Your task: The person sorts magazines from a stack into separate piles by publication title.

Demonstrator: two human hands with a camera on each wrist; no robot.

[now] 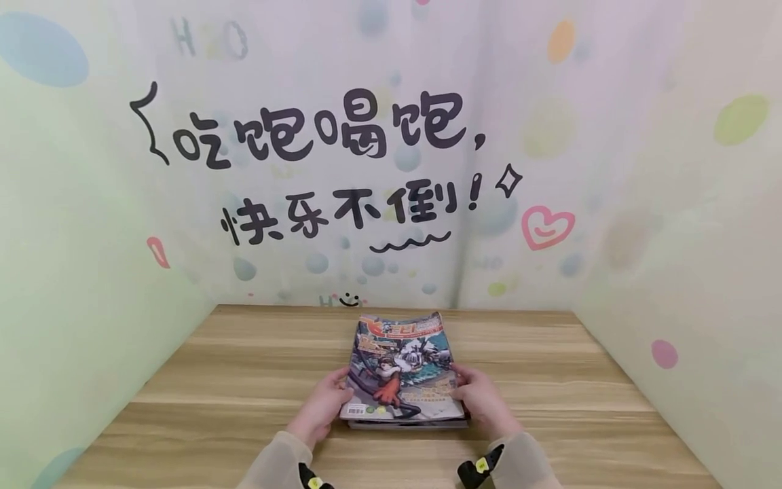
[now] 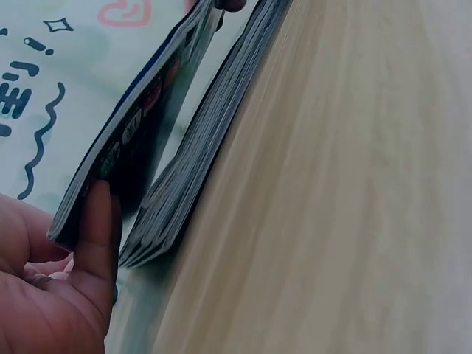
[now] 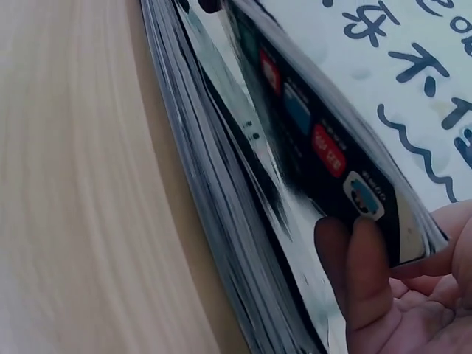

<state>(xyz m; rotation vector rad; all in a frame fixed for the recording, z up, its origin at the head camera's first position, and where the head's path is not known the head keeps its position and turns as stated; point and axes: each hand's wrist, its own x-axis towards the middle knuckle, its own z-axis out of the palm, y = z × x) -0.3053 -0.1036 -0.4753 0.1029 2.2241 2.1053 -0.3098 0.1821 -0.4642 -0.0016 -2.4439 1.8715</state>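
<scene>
A magazine (image 1: 400, 370) with a colourful cartoon cover is held by both hands, one at each side edge. My left hand (image 1: 322, 406) pinches its left edge, thumb over the cover and fingers under it. The right hand (image 1: 485, 402) grips the opposite edge in the same way. Below lies a stack of magazines (image 1: 409, 424), mostly hidden from the head view. Both wrist views show a gap between the held magazine (image 3: 328, 136) and the stack (image 2: 206, 133). Its dark underside carries small coloured pictures, with fingertips pressed against it.
The stack lies on a wood-grain table (image 1: 244, 380). Behind the table stands a pale wall (image 1: 391, 54) with black Chinese lettering and coloured dots. Side walls (image 1: 73, 238) flank the table left and right. Dark straps with yellow tags sit at both sleeve cuffs (image 1: 281, 462).
</scene>
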